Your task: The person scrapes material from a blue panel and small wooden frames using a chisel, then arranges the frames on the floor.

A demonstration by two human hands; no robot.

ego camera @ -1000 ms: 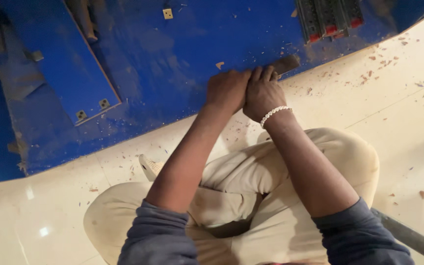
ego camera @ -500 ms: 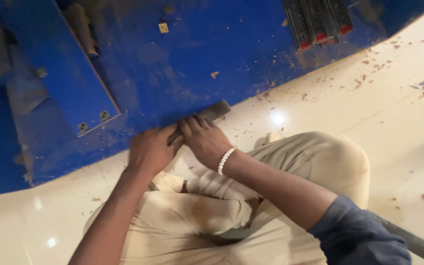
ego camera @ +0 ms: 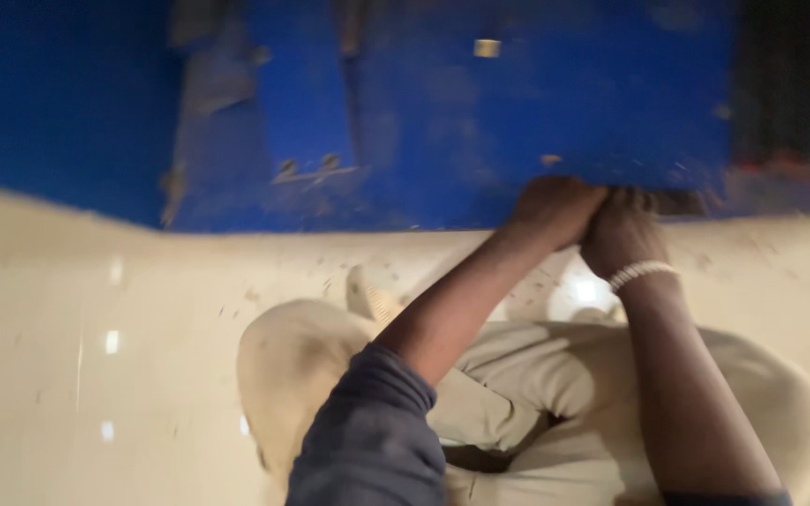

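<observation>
While blurred, left hand [ego camera: 555,208] and right hand [ego camera: 622,232], grip closed together on a dark flat tool [ego camera: 682,201], blue painted board [ego camera: 517,112] edge.

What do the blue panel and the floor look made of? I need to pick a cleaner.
The blue panel looks like painted board, wood or metal; its matte coat is worn in grey patches. The floor looks like polished tile or stone: cream, glossy, with lamp reflections and scattered shavings.

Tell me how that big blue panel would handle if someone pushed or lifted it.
The blue panel lies flat and wide on the pale floor, so it would probably slide rather than tip or roll. It looks rigid and likely heavy, though blur hides its thickness. Both the left hand and right hand grip a dark tool at its edge.
</observation>
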